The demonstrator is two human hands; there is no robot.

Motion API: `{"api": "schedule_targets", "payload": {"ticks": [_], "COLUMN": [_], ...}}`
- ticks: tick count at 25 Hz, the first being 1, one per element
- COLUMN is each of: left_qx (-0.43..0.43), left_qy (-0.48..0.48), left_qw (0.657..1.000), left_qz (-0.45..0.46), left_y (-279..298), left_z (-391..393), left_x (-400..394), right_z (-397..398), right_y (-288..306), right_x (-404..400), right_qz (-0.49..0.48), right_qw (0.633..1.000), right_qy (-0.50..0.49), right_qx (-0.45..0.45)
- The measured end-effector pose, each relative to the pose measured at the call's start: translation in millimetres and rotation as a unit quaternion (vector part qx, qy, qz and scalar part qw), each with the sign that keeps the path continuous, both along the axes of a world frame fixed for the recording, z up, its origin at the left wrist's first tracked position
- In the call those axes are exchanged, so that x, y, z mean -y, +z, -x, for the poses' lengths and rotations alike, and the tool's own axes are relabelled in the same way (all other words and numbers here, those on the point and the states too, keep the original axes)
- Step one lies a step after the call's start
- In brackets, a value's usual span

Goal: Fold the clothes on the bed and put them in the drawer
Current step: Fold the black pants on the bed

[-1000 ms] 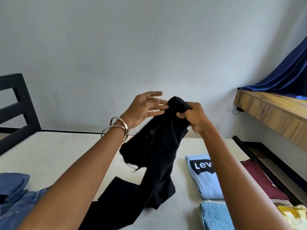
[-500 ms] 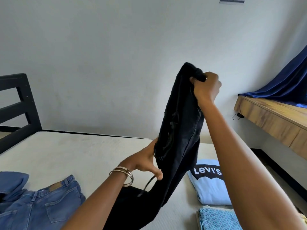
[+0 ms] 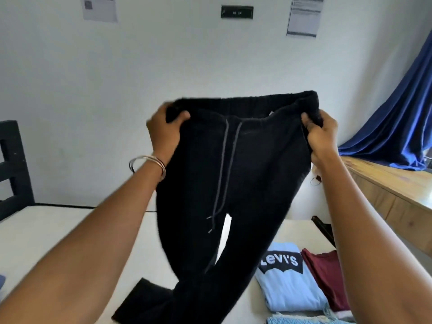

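Black sweatpants [image 3: 233,174] held up over the bed [image 3: 70,232], waistband stretched wide, leg ends trailing on the mattress. Left hand [image 3: 163,134] clenched around one waistband corner, right hand [image 3: 321,134] around the other. Right of the sweatpants: folded light-blue shirt [image 3: 287,284], maroon garment [image 3: 327,277].

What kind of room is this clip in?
Likely a bedroom: a bed with folded clothes, a blue curtain over a wooden ledge, and papers on the wall.

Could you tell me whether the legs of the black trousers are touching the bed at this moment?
Touching. The head view shows the black trousers held up at the waistband by both hands, while their lower legs trail down and lie on the bed.
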State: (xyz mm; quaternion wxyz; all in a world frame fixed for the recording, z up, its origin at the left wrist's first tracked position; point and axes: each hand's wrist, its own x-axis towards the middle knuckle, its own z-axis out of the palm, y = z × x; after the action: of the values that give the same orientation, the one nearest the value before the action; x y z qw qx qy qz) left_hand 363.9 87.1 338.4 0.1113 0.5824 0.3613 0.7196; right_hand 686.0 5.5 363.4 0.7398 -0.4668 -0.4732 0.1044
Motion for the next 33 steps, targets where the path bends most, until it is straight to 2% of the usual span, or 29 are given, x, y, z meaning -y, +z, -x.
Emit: {"api": "schedule_targets", "payload": {"ticks": [2, 4, 7, 8, 10, 11, 12, 13, 16, 19, 21, 22, 24, 26, 28, 30, 31, 32, 33], "left_qx": [-0.042, -0.053, -0.047, -0.056, -0.102, -0.115, -0.106, -0.078, 0.017, 0.039, 0.020, 0.014, 0.015, -0.027, -0.097, -0.136, -0.155, -0.182, -0.227], "left_qy": [0.007, -0.081, -0.246, -0.228, -0.064, 0.026, 0.075, 0.079, -0.018, -0.109, -0.143, -0.180, -0.288, -0.348, -0.343, -0.381, -0.378, -0.327, -0.233], "left_qw": [0.998, 0.994, 0.965, 0.962, 0.962, 0.953, 0.945, 0.943, 0.944, 0.937, 0.932, 0.920, 0.874, 0.845, 0.846, 0.844, 0.857, 0.889, 0.923], "left_qz": [-0.047, -0.049, 0.076, 0.137, 0.243, 0.280, 0.302, 0.314, 0.330, 0.329, 0.333, 0.348, 0.391, 0.406, 0.396, 0.351, 0.312, 0.265, 0.204], "left_y": [53.5, 88.6, 95.5, 87.5, 62.2, 48.9, 37.7, 29.8, 20.6, 21.9, 22.8, 24.0, 27.6, 35.5, 42.4, 42.3, 36.9, 30.2, 23.5], "left_z": [12.1, 27.0, 50.3, 53.4, 46.4, 36.8, 22.2, 6.9, -29.6, -51.6, -59.3, -59.7, -55.0, -51.3, -51.9, -53.9, -54.3, -53.2, -50.8], "left_x": [-0.2, -3.4, -12.4, -17.2, -28.4, -28.1, -20.9, -14.4, 1.1, 6.2, 10.2, 12.0, 19.2, 27.4, 33.2, 35.8, 34.8, 32.1, 28.2], "right_z": [1.8, 4.9, 5.6, 8.9, 27.1, 43.1, 62.8, 82.1, 126.5, 151.5, 158.7, 157.4, 147.8, 144.1, 149.7, 151.4, 147.2, 139.0, 130.2], "right_y": [11.8, 31.1, 49.6, 49.8, 39.8, 30.1, 19.4, 9.9, -6.2, -16.1, -20.9, -23.0, -27.0, -33.0, -45.4, -54.6, -55.2, -54.2, -50.6], "right_x": [5.4, 11.6, 12.0, 6.2, -11.0, -18.0, -22.4, -25.0, -26.4, -28.7, -25.5, -25.1, -25.0, -26.6, -28.0, -26.1, -21.6, -20.1, -17.7], "right_qz": [-0.028, -0.034, 0.037, 0.082, 0.198, 0.234, 0.246, 0.243, 0.214, 0.199, 0.212, 0.228, 0.239, 0.211, 0.178, 0.132, 0.109, 0.105, 0.105], "right_qw": [0.997, 0.990, 0.989, 0.989, 0.980, 0.966, 0.955, 0.953, 0.956, 0.960, 0.949, 0.935, 0.904, 0.900, 0.919, 0.955, 0.970, 0.978, 0.982], "right_qy": [0.067, 0.127, 0.144, 0.123, -0.009, -0.099, -0.156, -0.173, -0.172, -0.080, 0.033, 0.105, 0.213, 0.196, 0.086, -0.012, -0.028, -0.010, 0.032], "right_qx": [-0.019, -0.046, -0.023, -0.012, 0.027, 0.042, 0.050, 0.050, 0.109, 0.181, 0.233, 0.251, 0.283, 0.327, 0.342, 0.266, 0.216, 0.177, 0.151]}}
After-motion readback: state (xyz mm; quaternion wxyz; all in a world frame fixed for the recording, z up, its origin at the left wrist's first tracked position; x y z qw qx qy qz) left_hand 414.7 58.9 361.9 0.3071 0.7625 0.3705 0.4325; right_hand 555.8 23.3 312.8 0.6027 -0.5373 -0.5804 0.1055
